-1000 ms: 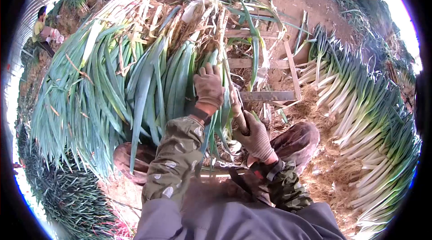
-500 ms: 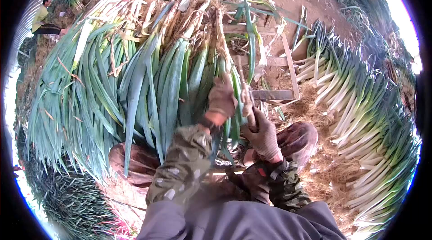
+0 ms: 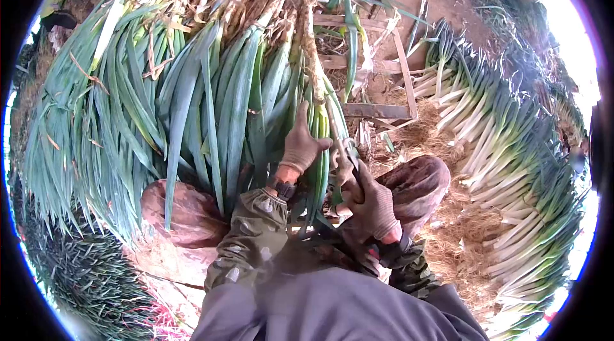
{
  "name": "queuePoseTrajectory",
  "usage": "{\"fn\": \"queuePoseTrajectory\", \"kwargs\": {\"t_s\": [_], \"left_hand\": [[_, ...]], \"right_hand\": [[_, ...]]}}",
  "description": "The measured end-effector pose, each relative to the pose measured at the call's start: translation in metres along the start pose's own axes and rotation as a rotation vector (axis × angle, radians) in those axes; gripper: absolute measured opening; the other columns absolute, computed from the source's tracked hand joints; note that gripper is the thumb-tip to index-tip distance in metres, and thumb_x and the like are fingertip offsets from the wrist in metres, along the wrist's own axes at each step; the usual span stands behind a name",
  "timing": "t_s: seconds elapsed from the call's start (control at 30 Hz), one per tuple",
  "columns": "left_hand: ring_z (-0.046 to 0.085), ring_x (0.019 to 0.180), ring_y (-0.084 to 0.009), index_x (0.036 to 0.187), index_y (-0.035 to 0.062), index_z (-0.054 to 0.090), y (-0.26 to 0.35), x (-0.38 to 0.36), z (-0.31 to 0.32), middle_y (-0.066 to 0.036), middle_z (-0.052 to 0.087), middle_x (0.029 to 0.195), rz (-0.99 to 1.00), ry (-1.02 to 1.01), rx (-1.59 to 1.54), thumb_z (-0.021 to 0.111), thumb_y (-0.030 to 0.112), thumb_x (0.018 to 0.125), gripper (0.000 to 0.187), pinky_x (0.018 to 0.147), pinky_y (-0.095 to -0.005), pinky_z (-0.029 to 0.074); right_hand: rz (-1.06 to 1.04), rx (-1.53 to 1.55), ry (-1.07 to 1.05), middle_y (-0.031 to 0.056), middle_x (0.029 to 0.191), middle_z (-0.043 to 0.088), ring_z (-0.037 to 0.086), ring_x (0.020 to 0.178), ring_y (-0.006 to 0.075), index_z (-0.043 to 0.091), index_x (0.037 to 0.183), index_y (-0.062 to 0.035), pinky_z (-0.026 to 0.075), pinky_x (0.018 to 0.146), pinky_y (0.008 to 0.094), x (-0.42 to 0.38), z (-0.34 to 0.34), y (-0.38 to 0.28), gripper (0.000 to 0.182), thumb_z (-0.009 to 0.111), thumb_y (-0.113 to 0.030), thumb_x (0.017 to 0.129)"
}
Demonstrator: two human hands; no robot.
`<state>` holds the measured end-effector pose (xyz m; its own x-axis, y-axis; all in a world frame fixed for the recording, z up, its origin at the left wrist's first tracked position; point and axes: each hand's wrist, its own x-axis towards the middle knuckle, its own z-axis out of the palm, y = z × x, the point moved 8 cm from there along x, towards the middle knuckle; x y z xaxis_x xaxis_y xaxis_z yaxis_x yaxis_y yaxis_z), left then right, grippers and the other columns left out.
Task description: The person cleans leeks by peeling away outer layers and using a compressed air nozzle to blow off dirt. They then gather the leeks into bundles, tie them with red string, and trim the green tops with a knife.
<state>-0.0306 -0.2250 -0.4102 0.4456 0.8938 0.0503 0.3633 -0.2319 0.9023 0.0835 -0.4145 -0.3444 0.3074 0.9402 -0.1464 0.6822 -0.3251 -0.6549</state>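
Note:
A large pile of untrimmed leeks [image 3: 211, 98] lies across the left and centre, roots away from me and green leaves towards me. My left hand [image 3: 303, 144], gloved, is at the pile's right edge beside a leek [image 3: 311, 53] with a brown stalk; its index finger and thumb are stretched apart. My gloved right hand [image 3: 371, 199] is closed round the handle of a tool [image 3: 349, 161] with a metal part at its top, close to that leek's leaves. The tool's exact shape is unclear.
Cleaned leeks [image 3: 492, 168] with white stalks lie in a long row on the right. A wooden frame [image 3: 403, 66] lies on the ground beyond my right hand. Root trimmings [image 3: 448, 226] lie beside my knee. Another person [image 3: 59, 2] is at the far upper left.
My left hand has moved slightly left and its thumb and index finger have spread. My right hand with the tool is slightly lower. The view has shifted a little.

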Motion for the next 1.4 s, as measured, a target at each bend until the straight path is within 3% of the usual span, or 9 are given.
{"fn": "queuePoseTrajectory", "kwargs": {"t_s": [0.1,0.5,0.6,0.7,0.8,1.0,1.1,1.3,1.4], "left_hand": [[0.057,0.124,-0.0411,0.151,0.0003,0.028,-0.01,0.001,0.001,-0.03,0.053,0.137,-0.136,-0.031,-0.095,0.087,0.018,0.063,0.108,0.106,-0.0392,0.046],[0.053,0.13,-0.0342,0.149,-0.0049,0.032,-0.036,0.003,0.007,-0.026,0.054,0.139,-0.122,0.004,-0.334,0.082,0.015,0.075,0.092,0.11,-0.0365,0.041],[0.056,0.126,-0.0314,0.148,-0.0051,0.033,-0.031,0.005,0.003,-0.024,0.056,0.137,-0.107,-0.008,-0.298,0.079,0.015,0.081,0.084,0.108,-0.0361,0.042],[0.058,0.121,-0.0288,0.146,-0.0057,0.035,-0.023,0.002,0.001,-0.022,0.058,0.134,-0.188,-0.048,-0.507,0.074,0.014,0.087,0.074,0.105,-0.0355,0.044],[0.058,0.114,-0.0215,0.144,-0.0024,0.042,-0.021,0.003,0.002,-0.015,0.061,0.127,-0.164,-0.045,-0.519,0.068,0.008,0.091,0.06,0.101,-0.0334,0.045],[0.059,0.114,-0.0224,0.142,-0.0031,0.045,-0.031,0.005,0.001,-0.016,0.061,0.128,-0.137,0.034,-0.455,0.064,0.012,0.096,0.052,0.101,-0.0333,0.045],[0.06,0.116,-0.0277,0.142,-0.0073,0.042,-0.024,0.001,-0.003,-0.022,0.062,0.128,-0.178,0.012,-0.51,0.064,0.016,0.097,0.055,0.102,-0.0354,0.045],[0.059,0.119,-0.0285,0.142,-0.008,0.041,-0.038,0.001,0.001,-0.023,0.061,0.13,-0.195,-0.007,-0.462,0.062,0.021,0.099,0.056,0.103,-0.0356,0.044],[0.058,0.114,-0.027,0.14,-0.0083,0.043,-0.042,-0.003,0.004,-0.021,0.062,0.125,-0.252,0.035,-0.468,0.062,0.018,0.096,0.054,0.102,-0.0355,0.044]], "right_hand": [[-0.041,-0.073,-0.017,0.0265,0.09,0.066,0.066,0.08,0.0447,0.039,0.147,-0.0056,0.053,0.067,0.0506,0.002,0.005,-0.002,0.08,0.071,-0.012,0.074],[0.003,-0.174,-0.023,0.0252,0.084,0.066,0.066,0.076,0.0448,0.044,0.14,-0.0055,0.051,0.063,0.0525,0.013,0.006,-0.018,0.064,0.07,-0.019,0.083],[0.01,-0.181,-0.019,0.0253,0.082,0.066,0.066,0.075,0.0448,0.044,0.139,-0.0054,0.051,0.062,0.0533,0.011,0.006,-0.014,0.063,0.069,-0.02,0.083],[-0.007,-0.188,-0.001,0.0255,0.081,0.066,0.066,0.074,0.0449,0.045,0.138,-0.0049,0.05,0.06,0.0537,0.015,0.008,-0.011,0.058,0.068,-0.021,0.086],[-0.057,-0.217,0.025,0.0253,0.078,0.066,0.066,0.071,0.0452,0.046,0.135,-0.0041,0.05,0.058,0.0538,0.027,0.011,-0.009,0.051,0.064,-0.022,0.091],[-0.098,-0.249,0.082,0.025,0.071,0.064,0.065,0.066,0.0454,0.047,0.133,-0.002,0.05,0.057,0.0543,0.07,0.013,-0.017,0.046,0.059,-0.026,0.096],[-0.09,-0.25,0.08,0.0249,0.072,0.065,0.065,0.069,0.0463,0.048,0.128,-0.0047,0.05,0.059,0.0553,0.095,0.013,-0.02,0.041,0.058,-0.028,0.096],[-0.038,-0.292,0.05,0.0244,0.076,0.067,0.066,0.075,0.0478,0.047,0.117,-0.0067,0.049,0.066,0.0579,0.15,0.012,-0.017,0.034,0.058,-0.028,0.094],[-0.05,-0.303,0.033,0.0277,0.079,0.066,0.065,0.078,0.0484,0.047,0.137,-0.0038,0.05,0.069,0.0571,0.179,0.012,-0.016,0.052,0.059,-0.023,0.091]]}}
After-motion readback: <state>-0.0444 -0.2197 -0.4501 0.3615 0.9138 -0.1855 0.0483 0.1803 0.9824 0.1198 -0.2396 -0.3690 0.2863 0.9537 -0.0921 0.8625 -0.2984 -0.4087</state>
